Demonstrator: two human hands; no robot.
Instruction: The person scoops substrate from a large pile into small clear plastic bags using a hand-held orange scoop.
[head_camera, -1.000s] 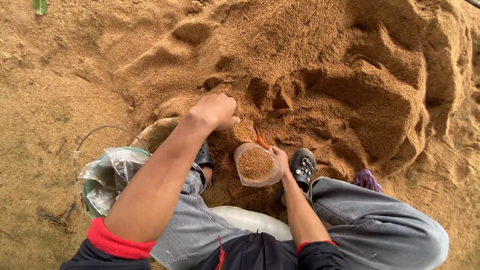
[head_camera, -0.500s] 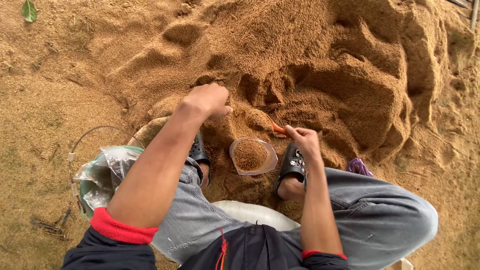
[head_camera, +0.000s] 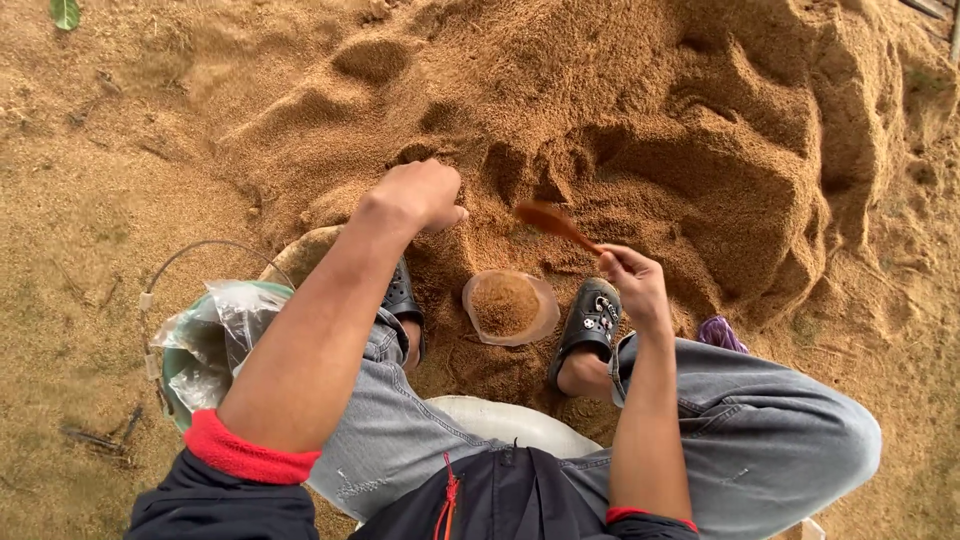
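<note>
Between the shoes, a clear cup (head_camera: 508, 306) sits on the ground, filled w/ brown husk. Left, a bag-lined green bucket (head_camera: 190, 355). Right hand (head_camera: 632, 283) pinches a brown spoon (head_camera: 555, 224), raised above the cup. Left hand (head_camera: 420, 193), arm outstretched, is clenched over the far husk pile (head_camera: 700, 130).

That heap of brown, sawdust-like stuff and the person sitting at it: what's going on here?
A person sits low at a big heap of brown, sawdust-like material, feet in dark shoes on either side of a small clear bowl already filled with it. The right hand holds a brown spoon, its scoop end over the heap just beyond the bowl. The left hand is closed in a fist above the heap. A green bucket lined with a clear plastic bag stands by the left knee.
</note>
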